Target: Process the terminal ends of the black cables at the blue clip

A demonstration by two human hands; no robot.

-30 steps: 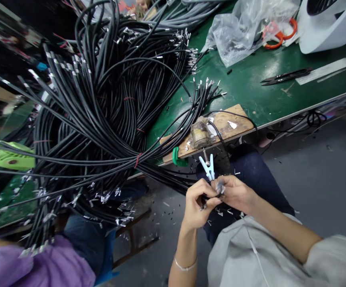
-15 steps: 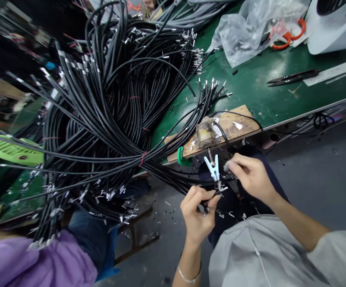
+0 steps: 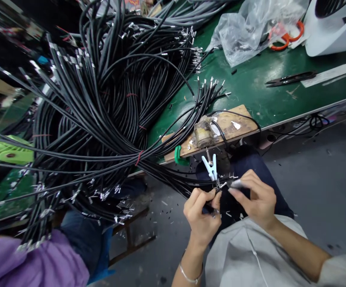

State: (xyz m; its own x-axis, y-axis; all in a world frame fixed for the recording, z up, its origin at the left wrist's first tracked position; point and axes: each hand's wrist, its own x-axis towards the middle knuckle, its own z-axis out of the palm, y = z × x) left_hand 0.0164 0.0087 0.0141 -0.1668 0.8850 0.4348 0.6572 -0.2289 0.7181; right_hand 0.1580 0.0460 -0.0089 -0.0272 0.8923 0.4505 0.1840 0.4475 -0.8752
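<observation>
My left hand (image 3: 203, 211) pinches the end of a black cable (image 3: 217, 190), where thin stripped wires stick out past the fingertips. Just above that end, a light blue clothespin-like clip (image 3: 211, 167) hangs from the metal shaft of a small, worn motor-like cylinder (image 3: 203, 133). To the right, my right hand (image 3: 256, 199) has thumb and forefinger drawn close together, apart from the cable end. A greyish piece (image 3: 236, 183) shows at the forefinger; whether it is held or wrapped round the finger is unclear. More bundled black cables (image 3: 167, 171) run behind my left hand.
A large heap of black cables (image 3: 125, 99) covers the left of the green table (image 3: 250, 87). The cylinder sits on a wooden board (image 3: 241, 119) with a green clamp (image 3: 180, 155). Snips (image 3: 292, 78), orange-handled scissors (image 3: 286, 38) and a plastic bag (image 3: 238, 36) lie behind. A person in a purple sleeve (image 3: 38, 263) is at left.
My right hand has moved down and slightly right, away from the clip. My left hand still pinches the cable end, a little lower. The whole view has shifted slightly.
</observation>
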